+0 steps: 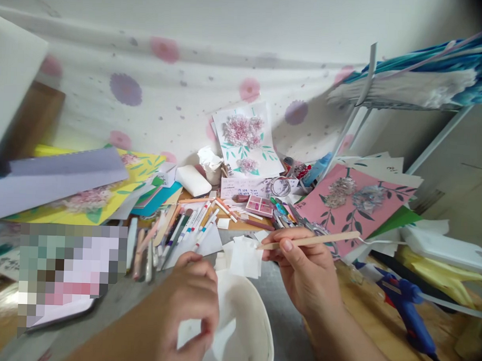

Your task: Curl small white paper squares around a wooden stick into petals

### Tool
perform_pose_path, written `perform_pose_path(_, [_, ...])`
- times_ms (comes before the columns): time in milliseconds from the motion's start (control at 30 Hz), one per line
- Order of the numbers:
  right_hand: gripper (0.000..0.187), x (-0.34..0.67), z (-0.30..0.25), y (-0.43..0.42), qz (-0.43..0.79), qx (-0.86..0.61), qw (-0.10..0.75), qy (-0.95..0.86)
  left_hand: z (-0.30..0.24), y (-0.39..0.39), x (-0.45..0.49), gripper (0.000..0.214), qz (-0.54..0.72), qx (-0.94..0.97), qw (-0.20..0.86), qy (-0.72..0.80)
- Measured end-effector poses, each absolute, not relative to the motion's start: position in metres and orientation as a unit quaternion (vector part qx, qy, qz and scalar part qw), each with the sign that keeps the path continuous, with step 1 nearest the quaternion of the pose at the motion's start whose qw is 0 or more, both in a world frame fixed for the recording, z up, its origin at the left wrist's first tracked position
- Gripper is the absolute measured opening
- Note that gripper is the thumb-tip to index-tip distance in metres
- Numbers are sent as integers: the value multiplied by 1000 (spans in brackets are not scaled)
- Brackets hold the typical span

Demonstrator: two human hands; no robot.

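Note:
My right hand point(307, 269) grips a flat wooden craft stick point(329, 238) between thumb and fingers. The stick lies nearly level, its left end beside a small stack of white paper squares point(246, 258). Whether the fingertips touch the paper I cannot tell. My left hand point(193, 300) is over the left side of a white bowl point(265, 323), its fingers curled and the thumb tip close against them. What it pinches, if anything, is hidden. Inside the bowl is a pale piece of paper point(225, 333).
Markers point(200, 221) and pens lie behind the left hand. A blue glue gun point(408, 307) rests at right. Flower pictures stand on white paper point(271, 150) and pink paper point(366, 227). A pink palette point(259, 205) and white pouch point(193, 181) sit behind. A blurred-out device point(71, 280) is at left.

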State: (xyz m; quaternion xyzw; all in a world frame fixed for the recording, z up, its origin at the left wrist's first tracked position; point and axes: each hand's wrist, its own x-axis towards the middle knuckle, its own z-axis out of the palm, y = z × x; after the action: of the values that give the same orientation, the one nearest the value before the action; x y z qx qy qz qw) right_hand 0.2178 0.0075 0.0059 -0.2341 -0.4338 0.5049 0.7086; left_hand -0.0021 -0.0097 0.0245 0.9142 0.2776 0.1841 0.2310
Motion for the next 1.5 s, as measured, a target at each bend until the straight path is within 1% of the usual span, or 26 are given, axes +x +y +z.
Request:
perform_pose_path(100, [7, 220, 4, 10, 502, -230, 716, -427, 26, -10, -3, 21, 174, 919, 229, 269])
perform_pose_path(167, [6, 220, 2, 9, 509, -225, 705, -440, 25, -10, -3, 17, 192, 910, 238, 280])
perform_pose_path(267, [3, 216, -2, 4, 521, -209, 668, -488, 22, -10, -2, 9, 280, 867, 252, 326])
perform_pose_path(333, [5, 211, -6, -2, 529, -199, 646, -513, 19, -10, 0, 15, 340, 828, 270, 355])
perform_pose_path(400, [6, 206, -8, -7, 533, -196, 632, -528, 16, -10, 2, 16, 365, 810, 288, 358])
perform_pose_path(933, [8, 198, -10, -17, 567, -181, 614, -518, 11, -9, 4, 12, 362, 784, 341, 371])
perform_pose_path(1200, [8, 197, -8, -18, 538, -201, 623, -532, 14, -10, 5, 13, 350, 786, 335, 384])
perform_pose_path(1500, [9, 197, -8, -18, 543, -198, 619, -532, 15, -10, 5, 16, 342, 782, 354, 383])
